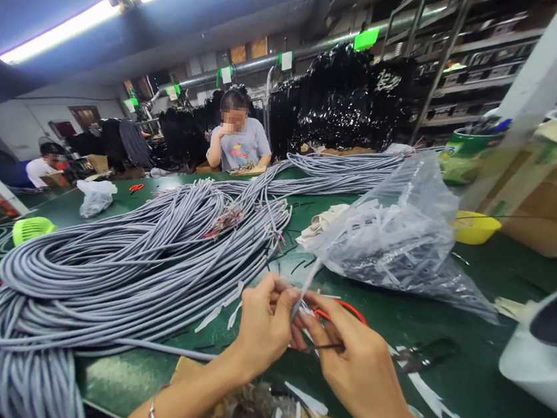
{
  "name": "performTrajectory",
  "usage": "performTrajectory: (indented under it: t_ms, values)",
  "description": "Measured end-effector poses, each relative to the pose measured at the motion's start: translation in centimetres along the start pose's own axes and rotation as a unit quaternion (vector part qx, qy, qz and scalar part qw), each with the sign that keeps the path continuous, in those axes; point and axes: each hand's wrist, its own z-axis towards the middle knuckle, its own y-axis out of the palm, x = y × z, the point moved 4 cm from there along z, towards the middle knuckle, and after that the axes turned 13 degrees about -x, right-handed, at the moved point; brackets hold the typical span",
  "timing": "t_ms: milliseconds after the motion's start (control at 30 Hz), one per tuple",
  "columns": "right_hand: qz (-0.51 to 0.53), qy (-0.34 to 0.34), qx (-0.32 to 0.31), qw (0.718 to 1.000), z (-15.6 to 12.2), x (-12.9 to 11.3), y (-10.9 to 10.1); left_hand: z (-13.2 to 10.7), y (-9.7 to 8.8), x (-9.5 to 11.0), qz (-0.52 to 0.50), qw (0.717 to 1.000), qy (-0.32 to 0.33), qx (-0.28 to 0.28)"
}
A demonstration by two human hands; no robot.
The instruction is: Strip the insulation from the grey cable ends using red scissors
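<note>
In the middle foreground, my left hand is closed, its thumb and forefinger pinching a narrow grey cable end that sticks up between my hands. My right hand is close beside it, its fingers curled around a thin dark piece that looks like a wire or tubing. The two sets of fingertips almost meet, and what lies between them is partly hidden. Just behind my right fingers shows a red-handled tool. A large bundle of grey cables with stripped, coloured wire ends lies to the left.
A clear plastic bag of pale strips stands beyond my hands. White scraps litter the green table. A yellow bowl, cardboard box and white container are at right. Another person sits across the table.
</note>
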Motion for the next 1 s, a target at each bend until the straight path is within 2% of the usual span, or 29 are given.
performTrajectory:
  t_ms: [133,233,333,467,567,633,700,767,833,900,1000]
  values:
    - [-0.005,-0.038,-0.018,0.999,0.3,-0.3,-0.2,-0.2,-0.1,0.1,0.034,0.999,0.011,-0.013]
    - [-0.031,-0.063,-0.001,0.998,0.2,-1.0,-0.6,0.2,-0.7,0.1,0.048,0.998,0.027,0.012]
    - [-0.043,-0.087,0.003,0.995,0.1,-1.5,-0.7,0.8,-1.5,0.1,0.019,0.998,0.031,0.043]
    - [-0.031,-0.071,-0.012,0.997,0.1,-1.3,-0.4,1.5,-2.0,-0.2,-0.055,0.995,-0.013,0.079]
    - [-0.006,-0.048,-0.014,0.999,0.0,-0.9,-0.1,1.9,-2.1,-0.2,-0.115,0.988,-0.056,0.087]
    - [0.016,-0.017,-0.013,1.000,0.0,-0.5,0.1,2.1,-2.0,0.0,-0.163,0.980,-0.093,0.068]
    - [0.043,0.017,-0.024,0.999,0.2,0.0,0.2,2.1,-1.7,0.4,-0.214,0.970,-0.115,0.018]
    - [0.072,0.043,-0.058,0.995,0.5,0.6,0.4,2.0,-1.4,1.0,-0.233,0.965,-0.110,-0.054]
    - [0.093,0.063,-0.094,0.989,1.0,1.3,0.5,1.8,-1.3,1.3,-0.216,0.967,-0.093,-0.099]
    - [0.088,0.083,-0.102,0.987,1.4,2.3,0.3,1.6,-1.3,1.2,-0.196,0.972,-0.081,-0.105]
    - [0.012,0.099,-0.082,0.992,1.9,3.4,-0.5,1.4,-1.2,0.7,-0.174,0.978,-0.079,-0.089]
